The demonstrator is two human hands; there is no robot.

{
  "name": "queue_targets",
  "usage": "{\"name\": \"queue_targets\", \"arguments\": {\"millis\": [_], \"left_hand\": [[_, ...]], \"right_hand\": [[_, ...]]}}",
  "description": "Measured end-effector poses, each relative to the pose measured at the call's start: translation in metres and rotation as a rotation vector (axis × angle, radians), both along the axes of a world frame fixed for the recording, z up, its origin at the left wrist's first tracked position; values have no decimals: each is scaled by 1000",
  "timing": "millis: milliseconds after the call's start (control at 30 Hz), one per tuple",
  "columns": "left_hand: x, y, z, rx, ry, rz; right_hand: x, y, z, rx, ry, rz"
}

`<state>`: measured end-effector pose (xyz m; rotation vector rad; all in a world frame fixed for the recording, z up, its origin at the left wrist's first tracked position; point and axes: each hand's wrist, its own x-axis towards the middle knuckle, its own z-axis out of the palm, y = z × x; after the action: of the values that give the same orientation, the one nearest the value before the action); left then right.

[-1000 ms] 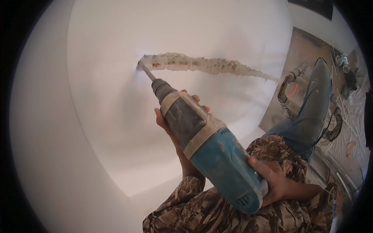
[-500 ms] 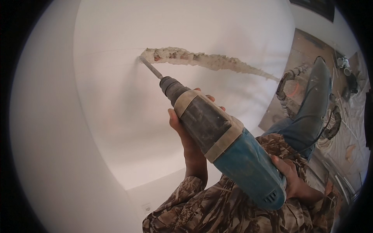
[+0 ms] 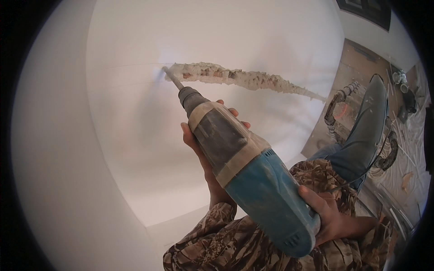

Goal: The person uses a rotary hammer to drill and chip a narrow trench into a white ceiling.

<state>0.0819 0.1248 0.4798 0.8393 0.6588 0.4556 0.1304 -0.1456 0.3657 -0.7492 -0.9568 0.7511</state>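
Observation:
A dusty blue and dark grey rotary hammer drill (image 3: 266, 189) points up and left toward the white wall (image 3: 135, 149). Its chisel bit (image 3: 174, 78) touches the wall at the left end of a rough chased groove (image 3: 239, 78) with reddish and grey masonry inside. Under the tool's front body, my left hand (image 3: 197, 147) supports it, thumb on the near side and fingertips showing over the far side. My right hand (image 3: 325, 212) is closed round the rear handle, which the housing mostly hides. Camouflage sleeves cover my forearms.
Faint pencil lines (image 3: 120, 67) run left from the groove. My bent leg in blue trousers (image 3: 343, 158) is at the right. Beyond lie a corrugated conduit (image 3: 337, 101), plastic sheeting (image 3: 413, 153) and scattered debris on the floor. A dark cord passes near my knee.
The drill and both hands have shifted slightly left and down in the view. The groove appears a little lower, and the bit's tip stays at its left end.

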Motion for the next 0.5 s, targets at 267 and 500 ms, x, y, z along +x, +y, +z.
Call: {"name": "queue_targets", "arguments": {"millis": [267, 500], "left_hand": [[8, -9, -9, 235, 94, 65], [-25, -23, -19, 191, 133, 50]], "right_hand": [[6, 0, 14, -97, 50, -26], [-14, -20, -7, -10, -19, -93]]}}
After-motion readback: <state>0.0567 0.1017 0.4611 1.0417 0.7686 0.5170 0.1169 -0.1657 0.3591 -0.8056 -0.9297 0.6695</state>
